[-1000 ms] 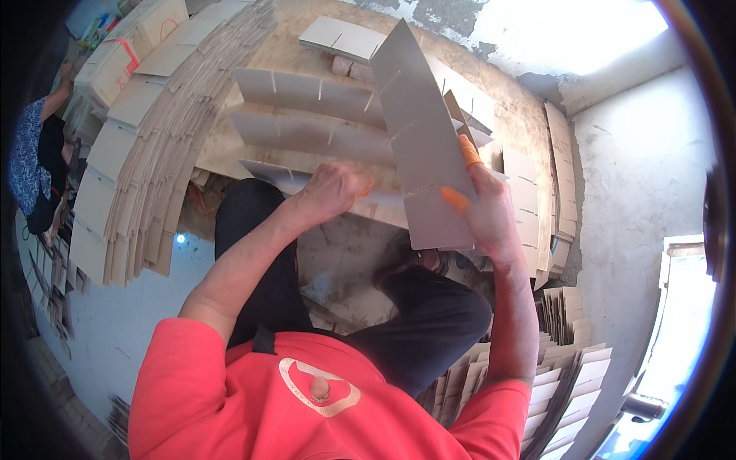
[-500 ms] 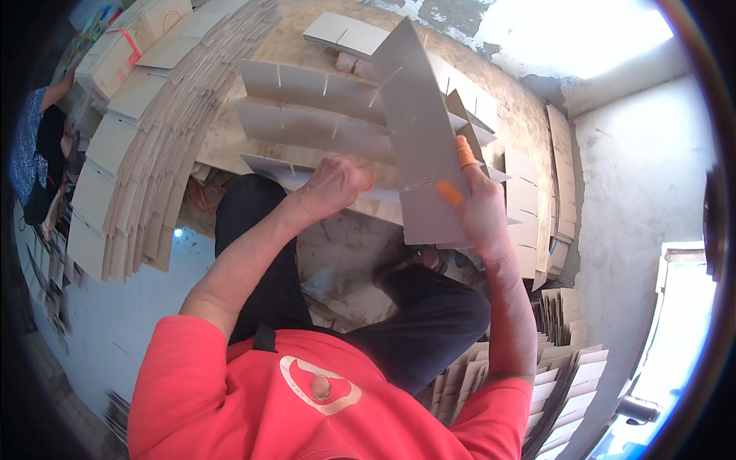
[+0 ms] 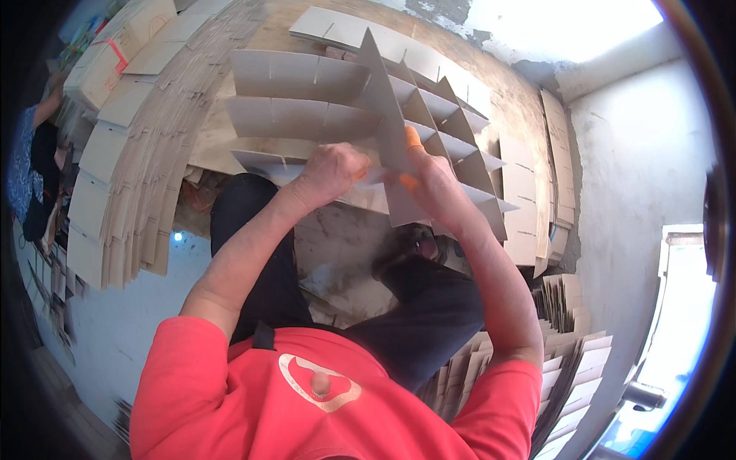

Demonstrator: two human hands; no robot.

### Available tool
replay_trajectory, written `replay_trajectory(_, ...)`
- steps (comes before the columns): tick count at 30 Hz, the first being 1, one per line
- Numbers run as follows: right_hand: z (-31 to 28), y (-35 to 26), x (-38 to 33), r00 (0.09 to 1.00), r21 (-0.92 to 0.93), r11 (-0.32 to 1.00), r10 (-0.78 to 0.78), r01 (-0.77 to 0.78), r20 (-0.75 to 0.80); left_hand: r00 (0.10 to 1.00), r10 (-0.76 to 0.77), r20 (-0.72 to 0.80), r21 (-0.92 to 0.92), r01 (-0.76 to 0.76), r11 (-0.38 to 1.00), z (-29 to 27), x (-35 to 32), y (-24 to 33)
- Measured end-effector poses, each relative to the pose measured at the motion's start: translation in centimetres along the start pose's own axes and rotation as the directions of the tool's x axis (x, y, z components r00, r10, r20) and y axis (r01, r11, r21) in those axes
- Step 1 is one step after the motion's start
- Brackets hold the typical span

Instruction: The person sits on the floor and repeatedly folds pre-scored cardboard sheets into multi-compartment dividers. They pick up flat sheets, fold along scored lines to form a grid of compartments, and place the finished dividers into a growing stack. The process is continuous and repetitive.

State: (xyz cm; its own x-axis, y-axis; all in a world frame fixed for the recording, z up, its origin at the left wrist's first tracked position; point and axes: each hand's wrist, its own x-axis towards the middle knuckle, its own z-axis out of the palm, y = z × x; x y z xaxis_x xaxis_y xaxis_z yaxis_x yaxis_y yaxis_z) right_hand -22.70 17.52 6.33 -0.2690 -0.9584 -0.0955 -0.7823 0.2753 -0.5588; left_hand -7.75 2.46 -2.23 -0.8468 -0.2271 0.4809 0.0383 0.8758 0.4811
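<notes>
- Now the right hand [image 3: 437, 188] grips a grey cardboard strip [image 3: 387, 123] that stands on edge; its orange-tipped fingers [image 3: 412, 138] are clamped on the strip's right face, about two thirds of the way down its length.
- Most of the strip rises above the grip toward 12 o'clock, and a shorter part drops below the hand toward 6 o'clock.
- Its long axis runs nearly straight up and down the picture, leaning slightly toward 11 o'clock at the top, where it ends in a sharp corner.
- The left hand [image 3: 333, 172] sits just beside the strip at 9 o'clock of it, fingers curled shut; it presses on the near edge of a cross strip [image 3: 291, 165], and whether it also pinches the upright one I cannot tell.
- The upright strip crosses three long cardboard strips [image 3: 295, 77] that lie side by side and run toward 9 o'clock, each with cut slots along it.
- To the right of the grip, toward 2 o'clock, a divider grid [image 3: 460, 134] of strips already stands, forming a row of open cells.
- All of this is on a floor of brown board [image 3: 238, 146], above the person's knees.
- A fanned stack of flat cardboard sheets [image 3: 123, 176] curves along the 9 o'clock side.
- More cardboard piles [image 3: 567, 360] stand at 4 o'clock, by the white wall [image 3: 636, 153].
- Another person's sleeve [image 3: 23, 153] shows at the far 9 o'clock edge.
</notes>
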Motion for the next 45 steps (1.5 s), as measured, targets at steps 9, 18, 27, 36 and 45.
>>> replay_trajectory(9, 2.2, 2.7, -0.9, 0.996, 0.002, 0.999, -0.038, 0.038, 0.086, 0.998, 0.017, 0.059, -0.075, -0.013, 0.997, -0.6, 0.2, 0.0)
replay_trajectory(18, -0.7, 3.9, -4.1, 0.874, -0.203, 0.969, 0.028, -0.144, -0.485, 1.000, -0.006, 0.030, -0.033, 0.007, 0.999, -1.9, 0.0, 1.4)
replay_trajectory(27, -1.2, 22.0, -18.1, 0.546, -0.343, 0.428, 0.598, -0.836, -0.586, 0.999, 0.003, -0.034, 0.078, 0.000, 0.997, -3.3, -0.6, 1.8)
replay_trajectory(36, -4.2, 28.9, -20.7, 0.761, -0.355, 0.712, 0.389, -0.606, -0.519, 0.999, 0.045, -0.030, 0.172, -0.040, 0.984, -4.0, -1.3, 1.2)
replay_trajectory(45, -6.9, 17.1, -16.9, 0.609, -0.433, 0.510, 0.248, -0.743, -0.753, 0.998, -0.022, -0.056, 0.158, 0.031, 0.987, -6.4, -2.3, 0.9)
